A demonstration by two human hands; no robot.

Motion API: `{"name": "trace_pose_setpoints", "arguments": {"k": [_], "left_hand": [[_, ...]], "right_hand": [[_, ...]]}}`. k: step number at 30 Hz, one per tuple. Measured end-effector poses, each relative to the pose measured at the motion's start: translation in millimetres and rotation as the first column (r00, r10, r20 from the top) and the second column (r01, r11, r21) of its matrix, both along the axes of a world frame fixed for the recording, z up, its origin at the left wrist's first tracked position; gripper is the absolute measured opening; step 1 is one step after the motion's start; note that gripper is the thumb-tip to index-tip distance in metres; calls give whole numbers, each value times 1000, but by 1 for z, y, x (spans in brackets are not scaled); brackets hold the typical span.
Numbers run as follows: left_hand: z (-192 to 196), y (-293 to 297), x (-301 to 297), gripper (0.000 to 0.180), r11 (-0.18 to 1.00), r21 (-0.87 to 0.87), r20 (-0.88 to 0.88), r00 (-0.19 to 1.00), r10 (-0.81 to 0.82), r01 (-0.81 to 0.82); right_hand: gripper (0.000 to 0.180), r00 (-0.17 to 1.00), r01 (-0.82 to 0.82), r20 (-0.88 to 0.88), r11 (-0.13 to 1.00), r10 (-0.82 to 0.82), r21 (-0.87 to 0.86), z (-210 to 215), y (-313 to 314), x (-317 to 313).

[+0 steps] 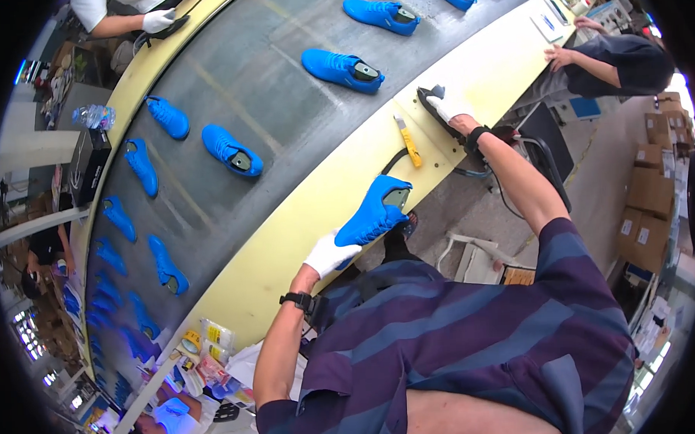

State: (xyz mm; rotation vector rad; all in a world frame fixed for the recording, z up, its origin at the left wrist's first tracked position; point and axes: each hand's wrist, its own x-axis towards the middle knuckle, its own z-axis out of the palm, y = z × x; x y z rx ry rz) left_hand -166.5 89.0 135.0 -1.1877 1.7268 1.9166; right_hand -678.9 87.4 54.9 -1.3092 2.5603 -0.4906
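Note:
My left hand, in a white glove, grips a blue sneaker by its toe end. The shoe is held over the near edge of the yellow bench, its heel opening pointing away from that hand and a dark green insert showing inside. Farther right, my gloved right hand is closed on a black handheld tool resting at the bench top; its exact kind is not clear. Between the two hands a yellow utility knife lies on the bench, its blade end pointing away from me.
Beyond the bench runs a grey conveyor belt bearing several blue sneakers. A gloved co-worker's hand works across the belt. Another person sits at the right. Cardboard boxes stand behind; plastic packets lie lower left.

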Motion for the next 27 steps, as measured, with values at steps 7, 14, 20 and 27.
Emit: {"name": "trace_pose_setpoints", "arguments": {"k": [7,14,20,27], "left_hand": [[70,8,-1,74,979,-185,-108,992,70,-89],[129,3,-31,75,939,-313,-121,987,109,-142],[141,-3,-45,75,919,-368,-202,977,72,-143],[147,-21,-33,65,870,-386,-189,949,252,-308]], "right_hand": [[47,995,-90,-67,975,78,-205,87,10,54],[44,76,97,988,985,133,-140,159,68,162],[45,5,206,960,939,279,-274,197,91,161],[65,183,-169,976,982,121,-90,248,111,139]]}}
